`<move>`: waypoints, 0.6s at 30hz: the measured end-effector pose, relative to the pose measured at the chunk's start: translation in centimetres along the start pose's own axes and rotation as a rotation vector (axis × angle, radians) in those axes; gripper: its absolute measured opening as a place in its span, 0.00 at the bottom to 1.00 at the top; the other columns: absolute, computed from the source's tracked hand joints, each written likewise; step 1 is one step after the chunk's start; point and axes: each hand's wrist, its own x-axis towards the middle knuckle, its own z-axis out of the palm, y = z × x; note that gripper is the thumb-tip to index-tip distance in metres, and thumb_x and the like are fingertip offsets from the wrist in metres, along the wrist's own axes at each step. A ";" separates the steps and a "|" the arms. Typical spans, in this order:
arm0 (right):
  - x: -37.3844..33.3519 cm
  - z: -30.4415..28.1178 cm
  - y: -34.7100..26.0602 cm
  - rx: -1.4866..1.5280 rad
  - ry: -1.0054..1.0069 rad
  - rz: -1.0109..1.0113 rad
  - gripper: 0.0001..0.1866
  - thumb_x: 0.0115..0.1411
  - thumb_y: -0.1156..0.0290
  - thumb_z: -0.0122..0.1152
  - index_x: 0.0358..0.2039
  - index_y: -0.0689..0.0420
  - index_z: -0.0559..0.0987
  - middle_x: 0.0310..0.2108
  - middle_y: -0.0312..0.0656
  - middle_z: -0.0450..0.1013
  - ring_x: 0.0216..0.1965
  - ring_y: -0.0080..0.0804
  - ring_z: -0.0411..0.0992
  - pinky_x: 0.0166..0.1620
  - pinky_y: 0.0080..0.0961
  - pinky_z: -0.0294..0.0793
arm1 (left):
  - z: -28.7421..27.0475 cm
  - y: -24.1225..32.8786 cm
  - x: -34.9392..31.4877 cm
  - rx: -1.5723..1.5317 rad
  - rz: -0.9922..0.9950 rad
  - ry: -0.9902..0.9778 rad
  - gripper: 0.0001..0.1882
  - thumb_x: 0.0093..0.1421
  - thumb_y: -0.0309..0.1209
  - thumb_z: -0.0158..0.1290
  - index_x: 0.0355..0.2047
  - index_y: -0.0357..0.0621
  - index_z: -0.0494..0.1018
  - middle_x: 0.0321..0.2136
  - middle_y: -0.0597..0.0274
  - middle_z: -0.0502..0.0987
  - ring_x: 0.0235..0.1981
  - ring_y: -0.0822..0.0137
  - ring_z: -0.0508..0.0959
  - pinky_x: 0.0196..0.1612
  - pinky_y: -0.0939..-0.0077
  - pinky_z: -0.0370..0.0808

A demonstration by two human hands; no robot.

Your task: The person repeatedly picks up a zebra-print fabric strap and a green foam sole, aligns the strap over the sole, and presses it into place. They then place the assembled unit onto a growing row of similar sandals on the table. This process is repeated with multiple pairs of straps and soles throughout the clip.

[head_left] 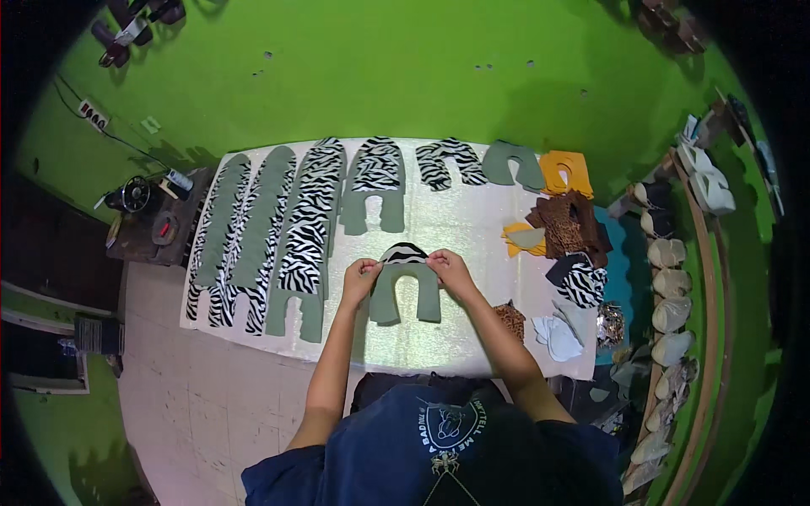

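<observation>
Green wall (380,76) behind white tabletop (472,228). We pinch zebra piece (405,252) at two ends, left hand (361,278) and right hand (450,271) fingertips closed. Green U-piece (384,297) adjoins below, near tabletop's front middle.

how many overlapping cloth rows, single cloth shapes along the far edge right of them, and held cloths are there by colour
green-topped rows: 2
zebra-topped rows: 2
zebra shape: 1
green shape: 1
orange shape: 1
green-and-zebra cloth between left hand and right hand: 1
total: 8
</observation>
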 end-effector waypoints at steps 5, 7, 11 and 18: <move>2.7 4.0 -1.5 0.033 -0.013 0.001 0.09 0.56 0.69 0.57 0.35 0.60 0.72 0.24 0.33 0.68 0.20 0.16 0.65 0.20 0.12 0.65 | -4.5 0.0 3.0 0.037 0.047 0.002 0.11 0.53 0.33 0.58 0.31 0.37 0.73 0.23 0.67 0.75 0.23 0.79 0.71 0.28 0.86 0.68; 4.2 5.5 -3.0 -0.023 0.016 -0.017 0.10 0.56 0.69 0.57 0.35 0.60 0.72 0.24 0.33 0.67 0.21 0.17 0.66 0.20 0.13 0.67 | -6.4 0.3 5.2 0.058 0.054 -0.055 0.12 0.54 0.33 0.57 0.33 0.36 0.73 0.23 0.68 0.75 0.23 0.79 0.71 0.28 0.86 0.68; 6.9 5.8 -3.6 -0.004 0.116 -0.059 0.10 0.56 0.69 0.57 0.35 0.60 0.72 0.25 0.35 0.68 0.22 0.19 0.68 0.18 0.16 0.68 | -5.7 2.3 8.5 0.028 0.050 -0.041 0.12 0.54 0.33 0.57 0.32 0.36 0.73 0.23 0.67 0.75 0.23 0.78 0.71 0.27 0.86 0.68; 12.5 5.6 -3.6 0.023 0.223 -0.074 0.12 0.54 0.68 0.60 0.35 0.61 0.72 0.21 0.34 0.69 0.17 0.20 0.67 0.15 0.15 0.66 | -5.8 1.9 14.3 0.063 0.025 -0.024 0.12 0.49 0.34 0.60 0.28 0.39 0.74 0.19 0.68 0.74 0.18 0.78 0.71 0.22 0.85 0.69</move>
